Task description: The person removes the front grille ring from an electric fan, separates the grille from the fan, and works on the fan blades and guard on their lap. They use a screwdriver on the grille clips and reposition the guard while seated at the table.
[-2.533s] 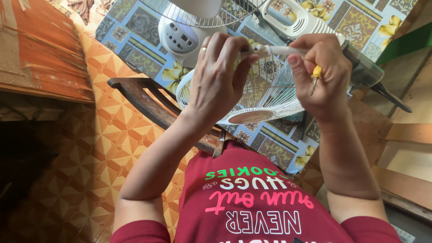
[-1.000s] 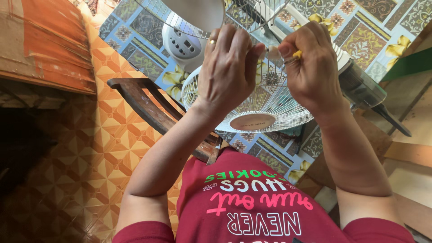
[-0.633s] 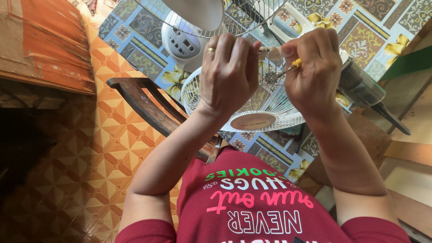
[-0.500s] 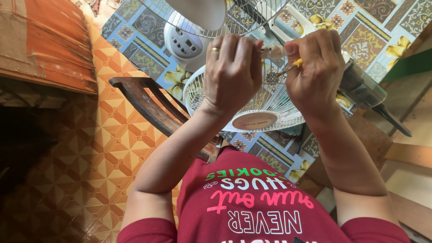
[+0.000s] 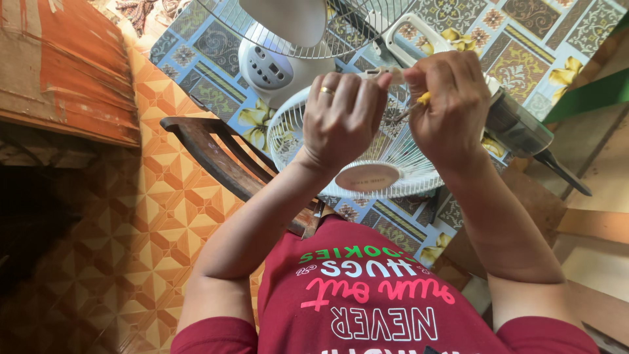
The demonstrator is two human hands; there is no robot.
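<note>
Two hands above one white fan grille [image 5: 393, 172]: left hand [image 5: 342, 118] fingers curled on small white part [image 5: 382, 73]; right hand [image 5: 451, 105] clamped on 1 yellow-handled screwdriver [image 5: 419, 101].

A small white plastic part [image 5: 386, 75] sits pinched at its left end, lying roughly level. Just at its 4 o'clock, a yellow-handled screwdriver [image 5: 419, 102] slants, metal shaft pointing toward 8 o'clock, handle mostly hidden.

Small part btwn hands [image 5: 400, 108] hidden; fan [image 5: 295, 26] top cut off.
</note>
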